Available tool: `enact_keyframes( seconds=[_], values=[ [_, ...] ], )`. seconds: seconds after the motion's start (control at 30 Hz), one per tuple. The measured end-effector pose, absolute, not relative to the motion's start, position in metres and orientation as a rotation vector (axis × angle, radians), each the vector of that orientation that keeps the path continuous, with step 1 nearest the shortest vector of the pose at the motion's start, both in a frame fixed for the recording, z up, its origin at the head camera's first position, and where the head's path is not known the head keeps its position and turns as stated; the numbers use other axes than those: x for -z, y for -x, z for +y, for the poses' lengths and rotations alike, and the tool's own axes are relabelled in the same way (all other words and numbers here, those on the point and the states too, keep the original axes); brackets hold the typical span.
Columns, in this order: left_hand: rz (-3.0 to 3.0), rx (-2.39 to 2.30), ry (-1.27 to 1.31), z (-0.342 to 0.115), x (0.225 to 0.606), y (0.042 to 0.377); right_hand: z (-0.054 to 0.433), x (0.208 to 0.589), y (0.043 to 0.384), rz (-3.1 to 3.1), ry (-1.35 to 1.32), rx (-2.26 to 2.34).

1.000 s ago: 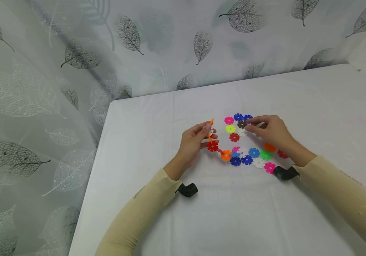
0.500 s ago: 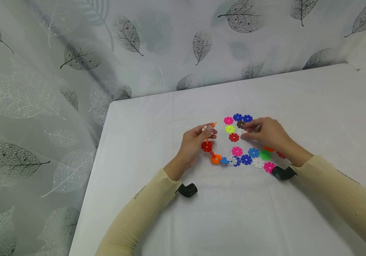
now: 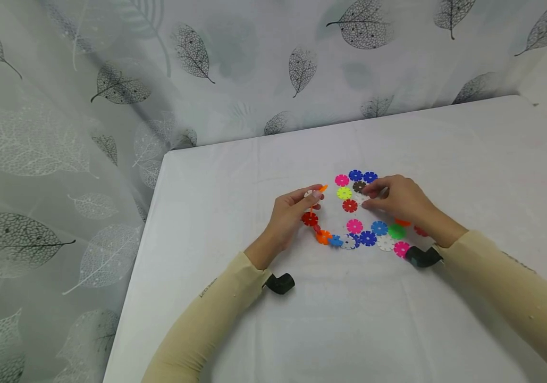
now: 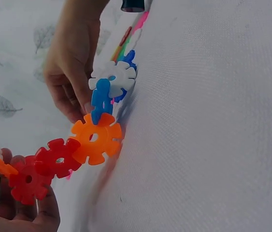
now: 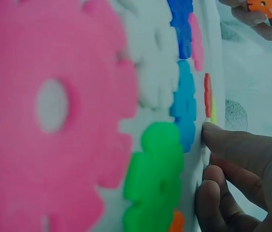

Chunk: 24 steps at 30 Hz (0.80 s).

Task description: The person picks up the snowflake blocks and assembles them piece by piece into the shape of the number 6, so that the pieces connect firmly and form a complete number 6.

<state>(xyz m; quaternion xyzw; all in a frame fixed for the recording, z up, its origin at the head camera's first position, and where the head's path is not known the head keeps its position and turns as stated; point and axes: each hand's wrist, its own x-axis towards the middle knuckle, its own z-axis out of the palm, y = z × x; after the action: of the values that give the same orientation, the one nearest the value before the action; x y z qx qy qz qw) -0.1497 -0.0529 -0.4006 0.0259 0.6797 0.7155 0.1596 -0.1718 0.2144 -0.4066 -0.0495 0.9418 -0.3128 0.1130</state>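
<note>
My left hand (image 3: 292,215) holds the upper end of a chain of slotted plastic snowflake discs, with an orange disc (image 3: 323,188) showing past the fingertips. Below the fingers hang a red disc (image 4: 28,179), a second red disc (image 4: 58,158), an orange disc (image 4: 95,138), a light blue disc (image 4: 102,100) and a white disc (image 4: 113,78). The chain's lower end reaches the loose discs. My right hand (image 3: 400,198) is down at the table, thumb and fingers at the edges of a flat white disc (image 3: 360,198), partly hidden by them. A brown disc (image 3: 359,186) lies beside the fingertips.
Loose discs lie around: pink (image 3: 342,180), yellow (image 3: 344,193), red (image 3: 350,206), blue (image 3: 368,238), green (image 3: 396,231) and others. A black wrist mount (image 3: 423,257) sits under the right sleeve, near a pink disc (image 3: 401,249). White cloth covers the table (image 3: 273,335).
The chain's lower part has swung left and down toward the table. My right fingers have shifted slightly from near the brown disc onto the white one; little moved in the last half second.
</note>
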Motion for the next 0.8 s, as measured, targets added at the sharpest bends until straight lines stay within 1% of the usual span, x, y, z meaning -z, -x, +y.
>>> enact_keyframes(
  seconds=[0.37, 0.57, 0.8],
  values=[
    [1.962, -2.051, -0.007, -0.054, 0.402, 0.15, 0.213, 0.401, 0.168, 2.725, 0.202, 0.975],
    [1.938, -2.059, 0.033, -0.054, 0.402, 0.15, 0.211, 0.399, 0.167, 2.648, 0.224, 1.123],
    [1.87, -2.095, 0.038, -0.054, 0.4, 0.149, 0.202, 0.391, 0.164, 2.584, 0.328, 1.285]
  ],
)
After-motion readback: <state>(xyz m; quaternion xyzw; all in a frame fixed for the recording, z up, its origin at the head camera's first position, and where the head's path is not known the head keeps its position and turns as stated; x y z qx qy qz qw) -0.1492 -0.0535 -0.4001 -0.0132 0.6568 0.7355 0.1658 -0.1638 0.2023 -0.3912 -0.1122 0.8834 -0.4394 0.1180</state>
